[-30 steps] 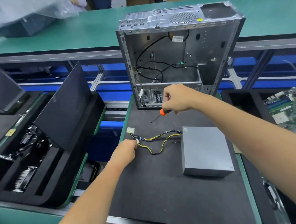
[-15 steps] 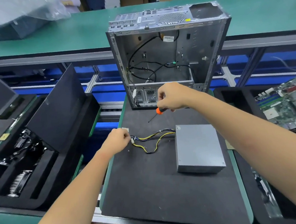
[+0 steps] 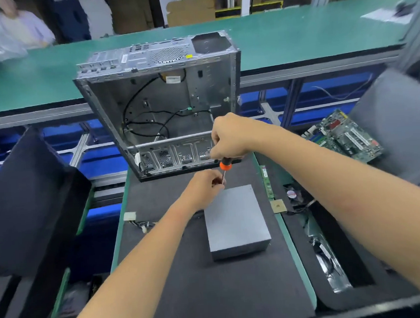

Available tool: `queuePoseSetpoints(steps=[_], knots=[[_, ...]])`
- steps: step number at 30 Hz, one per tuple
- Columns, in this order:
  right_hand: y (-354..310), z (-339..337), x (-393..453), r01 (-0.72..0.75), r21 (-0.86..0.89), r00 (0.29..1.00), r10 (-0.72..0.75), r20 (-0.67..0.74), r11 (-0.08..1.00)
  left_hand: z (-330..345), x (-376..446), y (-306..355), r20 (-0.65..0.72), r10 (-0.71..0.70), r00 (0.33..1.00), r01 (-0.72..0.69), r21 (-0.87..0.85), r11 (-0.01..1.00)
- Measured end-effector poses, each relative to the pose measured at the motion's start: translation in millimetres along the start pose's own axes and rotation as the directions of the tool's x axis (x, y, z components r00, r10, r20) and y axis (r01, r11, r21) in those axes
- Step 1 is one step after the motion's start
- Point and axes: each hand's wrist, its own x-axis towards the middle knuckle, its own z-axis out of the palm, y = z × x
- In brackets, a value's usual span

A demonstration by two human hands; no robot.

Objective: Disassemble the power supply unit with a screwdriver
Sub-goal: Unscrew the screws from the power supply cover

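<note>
A grey power supply unit [image 3: 235, 225] lies flat on the black foam mat [image 3: 212, 294]. Its cable bundle with a white connector [image 3: 130, 216] trails to the left on the mat. My right hand [image 3: 229, 138] grips the black and orange handle of a screwdriver [image 3: 225, 166], shaft pointing down at the unit's far left corner. My left hand [image 3: 203, 188] is at that corner, its fingers pinching the screwdriver's shaft near the tip. The tip itself is hidden by those fingers.
An empty metal computer case [image 3: 161, 107] stands open just behind the mat. A green motherboard [image 3: 342, 136] lies at the right, with a memory stick [image 3: 267, 182] and small parts beside the mat. Black foam trays [image 3: 29, 199] stand at the left.
My left hand let go of the cables and moved right to the unit's far corner. The right hand swung the screwdriver down toward that corner. The camera view shifted.
</note>
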Motion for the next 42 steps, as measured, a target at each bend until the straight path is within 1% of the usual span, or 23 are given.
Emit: queuePoseSetpoints(steps=[4, 9, 13, 16, 20, 35, 39, 42], knots=[[28.0, -7.8, -13.3, -0.067, -0.016, 0.998, 0.067, 0.009, 0.998, 25.8, 18.5, 23.1, 0.052, 0.059, 0.997, -0.059, 0.003, 0.998], [54.0, -7.3, -18.6, -0.116, -0.033, 0.993, 0.116, 0.020, 0.993, 52.4, 31.7, 34.9, 0.043, 0.062, 0.997, -0.063, 0.019, 0.998], [65.6, -5.7, -17.3, -0.128, -0.007, 0.992, 0.128, 0.012, 0.992, 59.6, 35.5, 33.8, 0.026, 0.066, 0.997, -0.067, 0.051, 0.996], [67.8, -6.3, -16.2, -0.126, 0.010, 0.992, 0.126, 0.022, 0.992, 58.3, 35.0, 29.5, 0.006, 0.050, 0.999, -0.050, 0.028, 0.998], [67.0, -7.2, -15.7, -0.116, 0.008, 0.993, 0.116, 0.031, 0.993, 54.8, 34.0, 28.3, 0.013, 0.041, 0.999, -0.041, -0.015, 0.999], [66.0, -8.5, -14.2, -0.110, 0.014, 0.993, 0.109, 0.037, 0.994, 57.0, 33.7, 27.6, 0.019, 0.041, 0.999, -0.041, -0.018, 0.999], [65.4, -7.7, -12.4, -0.127, 0.024, 0.991, 0.126, 0.049, 0.992, 58.3, 33.1, 26.2, 0.005, 0.042, 0.999, -0.042, -0.028, 0.999], [64.5, -8.6, -10.4, -0.181, 0.067, 0.982, 0.178, 0.057, 0.981, 58.1, 32.8, 24.0, 0.006, 0.034, 0.999, -0.033, -0.032, 0.999]])
